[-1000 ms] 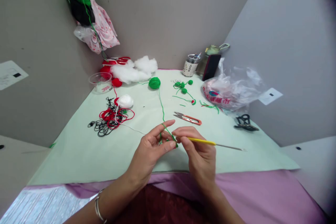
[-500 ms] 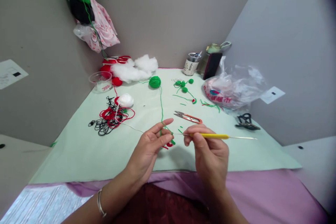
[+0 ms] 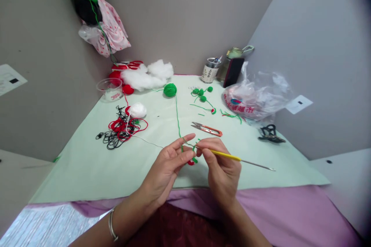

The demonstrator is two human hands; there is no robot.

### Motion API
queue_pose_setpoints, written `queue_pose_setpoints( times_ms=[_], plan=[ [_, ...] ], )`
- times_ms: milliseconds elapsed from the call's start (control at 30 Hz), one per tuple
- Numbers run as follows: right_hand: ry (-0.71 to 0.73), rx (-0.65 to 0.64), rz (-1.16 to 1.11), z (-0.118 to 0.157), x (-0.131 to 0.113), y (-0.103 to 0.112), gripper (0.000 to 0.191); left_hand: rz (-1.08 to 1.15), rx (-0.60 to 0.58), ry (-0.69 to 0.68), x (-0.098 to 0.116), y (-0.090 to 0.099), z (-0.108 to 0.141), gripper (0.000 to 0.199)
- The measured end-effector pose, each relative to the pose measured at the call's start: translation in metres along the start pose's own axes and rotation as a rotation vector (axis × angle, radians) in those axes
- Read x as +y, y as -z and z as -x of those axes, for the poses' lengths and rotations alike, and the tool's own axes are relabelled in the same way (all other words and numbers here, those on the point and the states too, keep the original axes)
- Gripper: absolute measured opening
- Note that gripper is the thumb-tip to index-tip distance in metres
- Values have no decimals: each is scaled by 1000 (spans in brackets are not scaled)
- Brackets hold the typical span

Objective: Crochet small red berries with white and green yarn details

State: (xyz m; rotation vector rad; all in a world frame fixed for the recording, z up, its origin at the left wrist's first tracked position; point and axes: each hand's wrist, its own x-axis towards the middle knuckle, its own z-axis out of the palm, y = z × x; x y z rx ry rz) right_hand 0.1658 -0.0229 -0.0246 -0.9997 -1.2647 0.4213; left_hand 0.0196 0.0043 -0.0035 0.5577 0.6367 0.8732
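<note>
My left hand (image 3: 171,160) pinches a small green and red crocheted piece (image 3: 191,161) between thumb and fingers, its index finger stretched out with green yarn over it. That yarn runs back to a green ball (image 3: 170,90). My right hand (image 3: 220,166) is closed on a crochet hook with a yellow handle (image 3: 224,155); the hook's thin front end meets the yarn close to my left fingertips. Its other metal end points to the right. Just beyond my hands lie orange-handled thread snips (image 3: 206,128).
Tangled black and red yarn (image 3: 120,133), a white ball (image 3: 138,110), stuffing (image 3: 147,76) and a plastic cup (image 3: 109,92) are at left. Small green pieces (image 3: 203,98) lie at the back. A pen can (image 3: 210,71), phone (image 3: 233,72), plastic bag (image 3: 255,98) and black clip (image 3: 270,134) stand or lie at right.
My right hand has moved left, closer to my left hand, and the hook now slants down to the right. The crocheted piece has shifted slightly right.
</note>
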Motion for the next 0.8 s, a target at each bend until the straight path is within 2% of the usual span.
queue_pose_setpoints(
  times_ms=[133,233,300,400,500,600,700,733,800],
  plan=[
    [-98,58,-117,-3,2,8,15,-42,-4,21,7,5,0,47],
    [-193,57,-250,-5,1,8,17,-110,9,-51,7,6,0,42],
    [-197,6,-254,-6,0,5,17,-168,7,-110,5,5,1,44],
    [-160,-72,-173,-5,-4,0,16,-230,0,-142,1,5,2,46],
    [-106,-78,-102,-1,-5,-2,18,-234,16,-169,-1,4,0,40],
    [102,-95,112,4,-2,-1,26,-195,49,-193,-2,2,-3,41],
    [338,-131,313,6,0,1,46,-103,50,-122,-1,0,-3,48],
    [360,-147,320,5,-1,1,50,-76,37,-84,1,0,-2,48],
    [270,-114,261,1,-3,0,53,-21,-8,17,5,2,0,44]
  ],
)
